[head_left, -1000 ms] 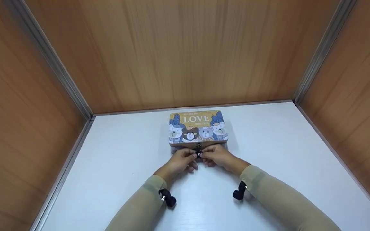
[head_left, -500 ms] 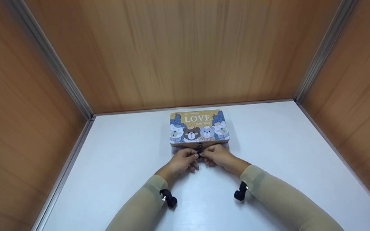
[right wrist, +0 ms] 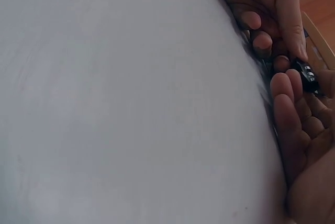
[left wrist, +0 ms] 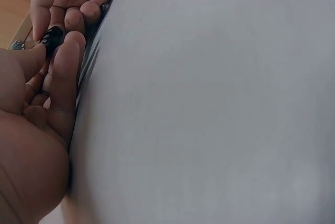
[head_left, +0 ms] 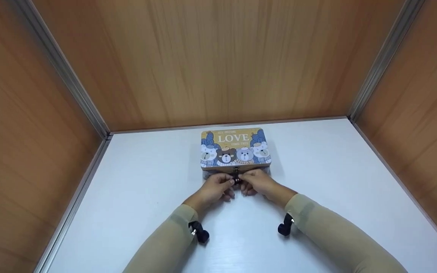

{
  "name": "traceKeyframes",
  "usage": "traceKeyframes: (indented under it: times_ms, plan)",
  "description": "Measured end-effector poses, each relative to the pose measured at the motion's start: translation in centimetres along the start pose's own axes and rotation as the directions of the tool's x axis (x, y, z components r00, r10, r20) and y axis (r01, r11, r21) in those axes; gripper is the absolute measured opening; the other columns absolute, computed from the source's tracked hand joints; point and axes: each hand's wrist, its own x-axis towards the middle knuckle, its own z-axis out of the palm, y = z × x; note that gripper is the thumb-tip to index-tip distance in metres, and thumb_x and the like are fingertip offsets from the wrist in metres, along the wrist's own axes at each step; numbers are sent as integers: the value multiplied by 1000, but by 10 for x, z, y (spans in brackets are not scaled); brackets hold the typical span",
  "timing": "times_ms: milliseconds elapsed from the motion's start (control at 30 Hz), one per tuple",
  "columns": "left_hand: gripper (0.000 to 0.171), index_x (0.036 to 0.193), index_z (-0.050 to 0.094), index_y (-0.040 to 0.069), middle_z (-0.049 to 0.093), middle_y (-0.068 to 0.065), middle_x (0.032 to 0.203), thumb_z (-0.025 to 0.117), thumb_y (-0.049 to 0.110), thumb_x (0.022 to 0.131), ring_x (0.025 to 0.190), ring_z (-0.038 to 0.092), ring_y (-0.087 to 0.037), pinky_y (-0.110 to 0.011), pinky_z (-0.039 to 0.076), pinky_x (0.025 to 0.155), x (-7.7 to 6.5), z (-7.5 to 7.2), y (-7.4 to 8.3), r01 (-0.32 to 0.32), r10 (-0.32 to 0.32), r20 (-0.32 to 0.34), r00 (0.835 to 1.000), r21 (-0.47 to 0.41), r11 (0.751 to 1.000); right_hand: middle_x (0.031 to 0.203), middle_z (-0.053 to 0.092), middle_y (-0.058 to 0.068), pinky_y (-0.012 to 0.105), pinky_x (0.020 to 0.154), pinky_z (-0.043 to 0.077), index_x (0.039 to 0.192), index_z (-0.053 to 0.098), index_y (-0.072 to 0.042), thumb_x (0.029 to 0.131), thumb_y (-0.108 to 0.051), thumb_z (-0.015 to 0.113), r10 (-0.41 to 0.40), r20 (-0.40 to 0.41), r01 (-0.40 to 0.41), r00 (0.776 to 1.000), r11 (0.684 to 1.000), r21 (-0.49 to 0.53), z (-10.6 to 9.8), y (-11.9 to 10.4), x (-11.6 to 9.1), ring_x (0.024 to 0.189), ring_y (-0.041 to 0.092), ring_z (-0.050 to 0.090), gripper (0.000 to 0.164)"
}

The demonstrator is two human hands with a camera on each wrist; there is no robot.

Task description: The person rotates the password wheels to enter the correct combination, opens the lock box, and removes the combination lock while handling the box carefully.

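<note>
A rectangular box (head_left: pixel 233 149) with bears and the word LOVE on its lid sits closed at the back middle of the table. At its front hangs a small black combination padlock (left wrist: pixel 51 38) on the latch. My left hand (head_left: pixel 212 188) pinches the padlock from the left, thumb on its near side and fingers curled behind. From the right, my right hand (head_left: pixel 259 182) holds it between thumb and fingers. Small number dials show on the padlock (right wrist: pixel 308 73) in the right wrist view. Both hands cover most of the box's front face.
The white table (head_left: pixel 142 189) spreads around the box. A wood-grain panel (head_left: pixel 226 68) rises close behind it, with side panels left and right in metal frames. Black camera mounts (head_left: pixel 199 232) hang from both sleeves.
The right thumb and index finger have shifted slightly up on the padlock, so more of its dark body shows. The left hand keeps its grip, and the box stays in place.
</note>
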Motion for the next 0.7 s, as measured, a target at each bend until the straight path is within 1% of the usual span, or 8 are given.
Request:
traceKeyframes:
  times_ms: [100, 233, 367, 500, 700]
  plan:
    - [22, 128, 69, -4, 75, -13, 107, 63, 14, 116, 78, 74, -16, -26, 67, 67, 0, 0, 1, -2, 2, -1, 1000, -5, 1000, 77, 75, 1, 22, 60, 63, 105, 81, -1, 113, -26, 66, 1, 3, -1, 1000, 999, 36, -1, -2, -1, 64, 10, 72, 30]
    - [23, 128, 69, -4, 76, -13, 107, 63, 14, 116, 77, 74, -16, -26, 67, 67, -1, 1, 2, 1, -1, 2, 1000, -1, 1000, 79, 75, 1, 22, 62, 64, 107, 81, -1, 110, -21, 67, 1, 7, -1, 1000, 999, 47, -2, -1, -3, 66, 11, 72, 24]
    - [23, 129, 69, -4, 76, -13, 106, 62, 14, 116, 77, 74, -16, -26, 67, 67, 0, 1, 1, 9, -9, 4, 1000, 4, 1000, 81, 75, 2, 22, 62, 64, 108, 80, 0, 105, -16, 71, -9, 11, 9, 1000, 1000, 29, -2, 1, -2, 67, 11, 73, 18]
    - [22, 128, 70, -3, 75, -12, 106, 63, 15, 116, 77, 74, -17, -27, 67, 67, 1, 1, 1, 6, -6, -1, 1000, 11, 1000, 84, 76, 1, 23, 64, 64, 106, 80, -3, 101, -15, 78, -10, 4, 10, 1000, 1000, 2, -1, 0, -1, 69, 11, 73, 13]
    - [20, 126, 71, 0, 76, -10, 104, 62, 16, 118, 79, 75, -16, -27, 67, 67, 0, 0, 2, 11, -12, 10, 1000, 16, 1000, 81, 75, 0, 22, 62, 62, 104, 79, -3, 101, -14, 78, -20, -3, 20, 1000, 1000, -10, 0, -1, -3, 67, 10, 71, 12]
